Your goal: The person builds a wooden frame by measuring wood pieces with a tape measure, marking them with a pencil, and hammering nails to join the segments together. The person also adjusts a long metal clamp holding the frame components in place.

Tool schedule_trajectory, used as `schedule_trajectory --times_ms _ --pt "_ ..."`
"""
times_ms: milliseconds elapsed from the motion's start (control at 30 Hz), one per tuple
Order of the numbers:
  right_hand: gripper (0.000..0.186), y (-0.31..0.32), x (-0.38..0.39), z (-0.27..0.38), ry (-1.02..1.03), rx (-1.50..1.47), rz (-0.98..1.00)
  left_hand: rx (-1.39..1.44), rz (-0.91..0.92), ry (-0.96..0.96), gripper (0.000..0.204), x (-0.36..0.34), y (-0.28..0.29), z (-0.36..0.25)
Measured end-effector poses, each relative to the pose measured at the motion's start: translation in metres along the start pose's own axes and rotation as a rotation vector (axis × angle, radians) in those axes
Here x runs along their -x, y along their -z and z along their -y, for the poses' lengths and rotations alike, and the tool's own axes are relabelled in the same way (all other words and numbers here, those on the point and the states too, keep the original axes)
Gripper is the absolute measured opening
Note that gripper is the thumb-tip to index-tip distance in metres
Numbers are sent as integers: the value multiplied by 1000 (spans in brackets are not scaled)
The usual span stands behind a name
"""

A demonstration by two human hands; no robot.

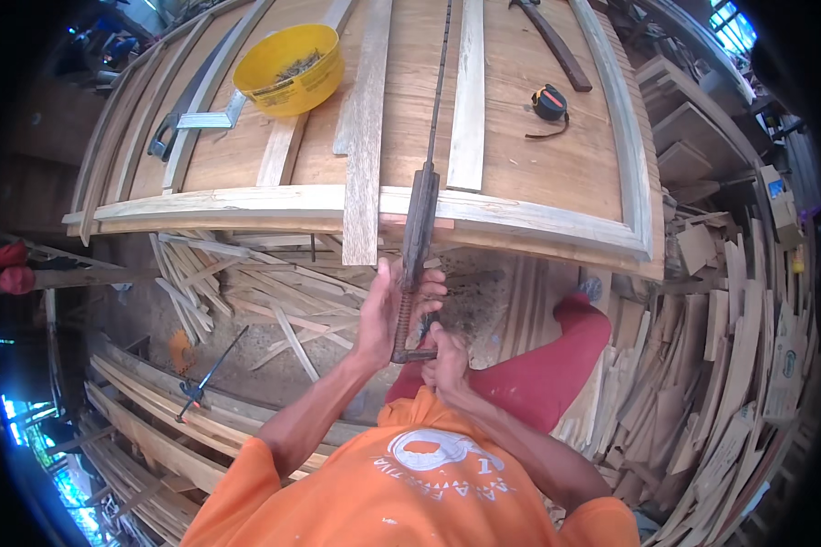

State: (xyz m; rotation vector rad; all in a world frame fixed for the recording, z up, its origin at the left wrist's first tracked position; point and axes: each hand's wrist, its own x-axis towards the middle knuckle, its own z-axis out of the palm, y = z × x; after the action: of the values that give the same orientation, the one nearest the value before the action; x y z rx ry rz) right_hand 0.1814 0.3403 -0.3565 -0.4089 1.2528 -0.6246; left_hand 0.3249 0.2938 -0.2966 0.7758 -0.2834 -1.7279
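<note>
A long dark bar clamp lies across the front rail of a battened plywood panel, pointing away from me. My left hand is under its threaded screw, fingers curled around it. My right hand grips the crank handle at the near end, below and right of the left. Beside the clamp, a loose wood strip overhangs the panel's front edge.
On the panel are a yellow bucket of nails, a metal square, a hammer and a tape measure. Loose offcuts lie below left, stacked boards stand at right, and long planks lie lower left.
</note>
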Motion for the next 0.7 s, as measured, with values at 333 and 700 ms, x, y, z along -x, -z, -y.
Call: schedule_trajectory --times_ms 333,700 --pt "38 -73 -61 -113 739 357 41 -595 -292 -320 70 4 -8 6" --pt "51 43 -2 82 8 737 659 -589 -507 -360 61 15 -1 5"
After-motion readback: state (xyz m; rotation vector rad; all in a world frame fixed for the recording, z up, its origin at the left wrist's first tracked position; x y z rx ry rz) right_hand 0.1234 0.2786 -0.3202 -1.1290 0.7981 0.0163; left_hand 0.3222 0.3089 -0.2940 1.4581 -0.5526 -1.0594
